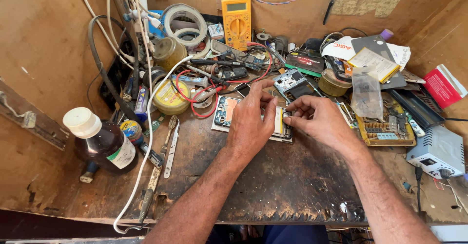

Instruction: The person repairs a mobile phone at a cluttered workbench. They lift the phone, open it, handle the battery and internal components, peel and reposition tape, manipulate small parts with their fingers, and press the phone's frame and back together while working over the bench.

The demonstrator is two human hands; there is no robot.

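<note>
We look down on a cluttered wooden surface [273, 185] boxed in by brown board walls. Our left hand [251, 120] lies palm down over an opened phone [229, 111] that sits flat mid-surface, circuit board showing at its left end; the fingers are curled, thumb and forefinger tips close together at the far edge of the phone, whether they pinch anything we cannot tell. Our right hand [319, 120] comes in from the right, fingertips bunched and touching the phone's right end by a yellow strip [279, 121], what exactly they grip is too small to tell. Just beyond the hands lies a second open phone frame [294, 84], tilted. Far center a yellow multimeter [237, 21] leans on the back wall, red leads [195, 94] trailing toward the phone. Left of the phone sits a round yellow tin [170, 98], and nearer, a toothbrush [169, 127] and metal tweezers [171, 151] lie side by side. Near left stands a brown bottle with white cap [100, 139]. A white cable [146, 146] runs from the far left down over the near edge. On the right, a tray of small parts [385, 129], a clear plastic bag [366, 95], a red box [443, 85] and a grey power unit [438, 151]. A roll of white tape [184, 22] hangs at the far left.
</note>
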